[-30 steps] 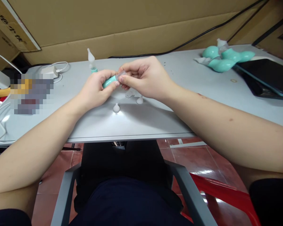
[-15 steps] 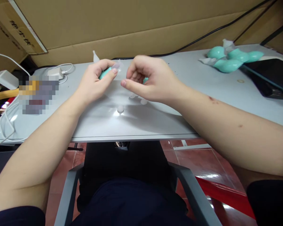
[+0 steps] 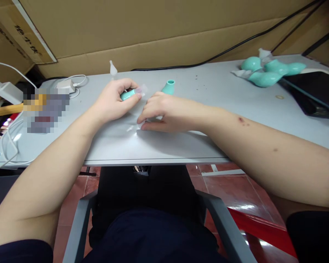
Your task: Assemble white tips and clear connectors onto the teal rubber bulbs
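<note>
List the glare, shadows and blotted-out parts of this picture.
Head view throughout: a glare spot on the table by the right hand; soft shadow spreading below that hand; reflected light on the floor; coarse pixelation over a patch at left.

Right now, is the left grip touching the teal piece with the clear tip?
Touching. The head view shows the clear-tipped teal piece held in the left grip, with the thumb lying along its near side.
</note>
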Demonstrator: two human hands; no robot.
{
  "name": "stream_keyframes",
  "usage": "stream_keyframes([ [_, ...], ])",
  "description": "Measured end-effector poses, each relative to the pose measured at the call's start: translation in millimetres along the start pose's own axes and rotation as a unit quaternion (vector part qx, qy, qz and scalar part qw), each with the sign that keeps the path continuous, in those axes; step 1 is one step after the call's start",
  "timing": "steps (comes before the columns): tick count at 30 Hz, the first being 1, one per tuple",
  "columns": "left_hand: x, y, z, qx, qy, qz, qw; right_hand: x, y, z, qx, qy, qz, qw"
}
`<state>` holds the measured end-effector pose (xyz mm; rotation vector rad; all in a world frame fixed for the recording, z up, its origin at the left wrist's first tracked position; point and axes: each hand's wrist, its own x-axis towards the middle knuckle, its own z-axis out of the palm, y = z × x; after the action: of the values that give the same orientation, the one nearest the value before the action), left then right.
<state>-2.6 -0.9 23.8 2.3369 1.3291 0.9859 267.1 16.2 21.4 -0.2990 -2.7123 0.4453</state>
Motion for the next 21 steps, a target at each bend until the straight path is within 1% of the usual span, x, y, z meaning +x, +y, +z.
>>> stream_keyframes([
  [1, -0.2, -0.2, -0.2, 0.007, -0.003, -0.003, 1.000, -1.0, 0.4, -3.7, 0.030, 0.032, 0.010, 0.999],
  [3, -0.9, -0.2, -0.3, 0.017, -0.011, 0.003, 1.000, -2.2, 4.0, -11.1, 0.091, 0.125, 0.038, 0.987],
  [5, -2.0, 0.4, 0.1, 0.011, -0.022, 0.019, 1.000, -1.5, 10.6, -16.5, 0.146, 0.233, 0.061, 0.960],
  [6, -2.6, 0.7, 0.4, 0.002, -0.029, 0.028, 0.999, -0.5, 14.2, -17.8, 0.174, 0.271, 0.068, 0.944],
  [7, -3.1, 1.0, 0.8, -0.007, -0.033, 0.037, 0.999, 0.8, 17.4, -18.1, 0.201, 0.298, 0.080, 0.930],
  [8, -3.5, 1.0, 1.3, -0.013, -0.033, 0.045, 0.998, 2.2, 19.8, -17.4, 0.230, 0.310, 0.094, 0.918],
  [10, -3.9, 0.2, 2.0, -0.011, -0.035, 0.056, 0.998, 4.6, 21.1, -14.7, 0.280, 0.305, 0.131, 0.901],
  [13, -3.8, -2.5, 2.6, 0.002, -0.029, 0.058, 0.998, 5.6, 15.2, -11.4, 0.315, 0.299, 0.167, 0.885],
  [17, -4.8, -4.7, 3.9, 0.020, -0.004, 0.059, 0.998, 2.9, 9.2, -12.0, 0.306, 0.289, 0.186, 0.888],
  [21, -6.8, -2.4, 5.0, 0.021, -0.006, 0.051, 0.998, 1.6, 18.0, -11.4, 0.297, 0.266, 0.166, 0.902],
])
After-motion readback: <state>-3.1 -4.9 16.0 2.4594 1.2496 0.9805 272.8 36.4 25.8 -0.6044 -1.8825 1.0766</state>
